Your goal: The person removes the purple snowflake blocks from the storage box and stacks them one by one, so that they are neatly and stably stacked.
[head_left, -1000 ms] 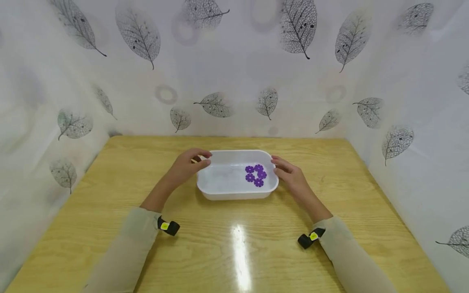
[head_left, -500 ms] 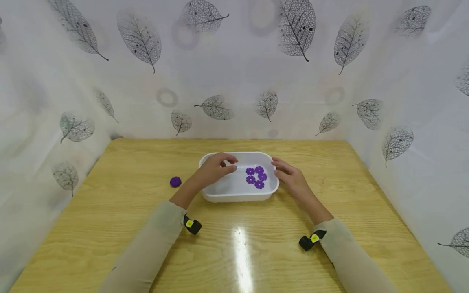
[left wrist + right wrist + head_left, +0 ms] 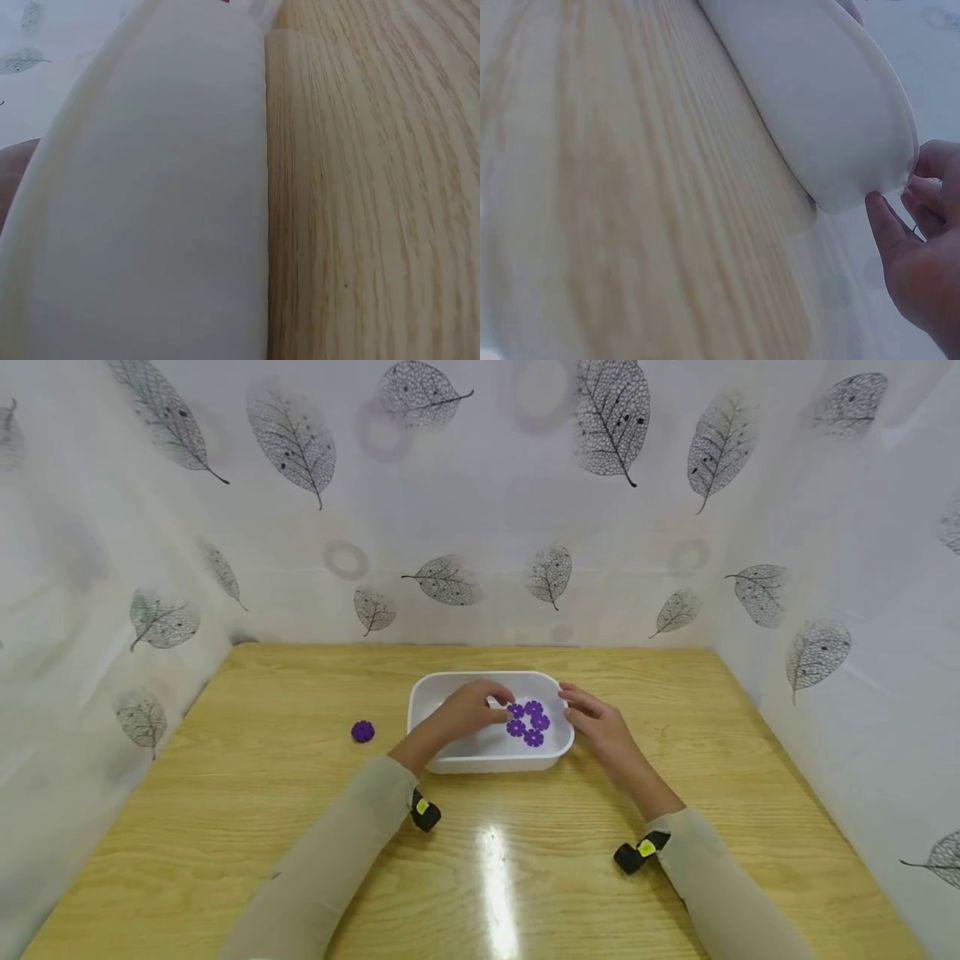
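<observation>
A white plastic tub (image 3: pixel 491 764) sits on the table, several flat purple flower-shaped discs with notched edges (image 3: pixel 534 738) lying toward its right end. My left hand (image 3: pixel 467 708) reaches over the front rim into the tub. Its thumb and fingers are slightly apart, with the fingertips right at the leftmost discs. At the right end, my right hand (image 3: pixel 600 727) holds the tub, fingers at the rim and thumb (image 3: pixel 885 217) against the outer wall. The left wrist view shows mostly the tub's long side wall (image 3: pixel 150 187); the left hand's fingers are hidden there.
A darker purple rounded piece (image 3: pixel 363 732) lies on the wooden table (image 3: pixel 225 810), left of the tub. A white curtain with leaf prints (image 3: pixel 480 510) hangs behind the table and along both sides. Each sleeve cuff has a small black camera (image 3: pixel 630 858).
My left hand has left the tub's left end and moved right, over the inside, to the discs. The purple piece on the table has come into view. The right hand stays put.
</observation>
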Demonstrator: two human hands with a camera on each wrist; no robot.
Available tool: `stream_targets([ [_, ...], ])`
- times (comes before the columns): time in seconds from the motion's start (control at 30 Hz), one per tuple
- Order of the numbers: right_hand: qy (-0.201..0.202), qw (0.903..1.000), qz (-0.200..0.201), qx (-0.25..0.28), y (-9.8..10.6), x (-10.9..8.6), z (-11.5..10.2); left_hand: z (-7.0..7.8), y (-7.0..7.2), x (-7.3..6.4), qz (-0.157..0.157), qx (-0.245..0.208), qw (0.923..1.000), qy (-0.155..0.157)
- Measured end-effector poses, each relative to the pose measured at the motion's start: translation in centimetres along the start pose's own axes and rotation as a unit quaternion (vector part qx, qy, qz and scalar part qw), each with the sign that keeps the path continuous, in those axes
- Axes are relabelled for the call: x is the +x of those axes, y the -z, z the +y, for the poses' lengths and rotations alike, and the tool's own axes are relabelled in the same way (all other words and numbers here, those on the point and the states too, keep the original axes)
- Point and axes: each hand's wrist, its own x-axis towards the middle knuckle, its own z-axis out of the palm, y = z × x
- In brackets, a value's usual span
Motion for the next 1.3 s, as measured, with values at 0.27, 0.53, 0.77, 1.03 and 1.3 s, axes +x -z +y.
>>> stream_targets([
  [0.27, 0.000, 1.0000, -0.004, -0.002, 0.1, 0.1, 0.0, 0.2, -1.2, 1.5, -0.043, 0.030, 0.9986, 0.009],
  [0.53, 0.004, 0.9999, -0.003, -0.015, 0.1, 0.2, 0.0, 0.1, -1.5, 1.1, -0.058, 0.035, 0.9976, 0.011],
  [0.77, 0.001, 0.9999, 0.004, -0.011, 0.0, 0.2, 0.2, 0.0, -1.6, 0.9, -0.068, 0.035, 0.9970, 0.013],
  [1.03, -0.001, 1.0000, 0.003, -0.009, 0.1, 0.2, 0.4, -0.3, -1.9, 1.1, -0.072, 0.060, 0.9956, 0.007],
  [1.3, -0.007, 1.0000, 0.001, -0.005, 0.2, 0.2, 0.4, -0.2, -2.1, 1.0, -0.076, 0.104, 0.9915, 0.013],
])
